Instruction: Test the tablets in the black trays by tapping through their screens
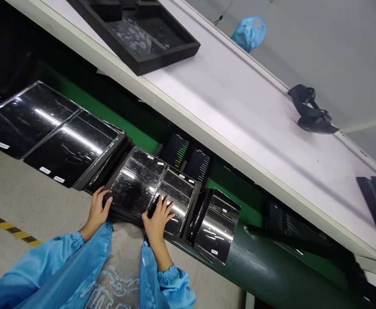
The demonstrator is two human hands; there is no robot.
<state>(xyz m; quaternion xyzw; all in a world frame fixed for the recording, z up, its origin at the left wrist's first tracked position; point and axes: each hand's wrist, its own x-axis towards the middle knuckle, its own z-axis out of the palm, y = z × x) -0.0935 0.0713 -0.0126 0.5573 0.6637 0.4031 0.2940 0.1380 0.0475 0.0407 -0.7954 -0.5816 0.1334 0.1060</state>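
"Grey floor [23,189] below, white conveyor belt [226,86] above. Where's the panel tray [136,184]?"

"Between both hands, on the rack's edge. Left hand [98,209] curls at its rim, right hand [158,219] spreads across it, well apart; whether either clamps, I can't tell."

"Others?"

"Glossy trays [72,150] left, a third tray [215,227] right, glare hiding their contents."

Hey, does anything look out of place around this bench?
Yes. A crumpled black strap lies loose on the white bench, and a blue plastic bag sits beyond its far edge. Both look stray beside the neatly lined-up dark panels.
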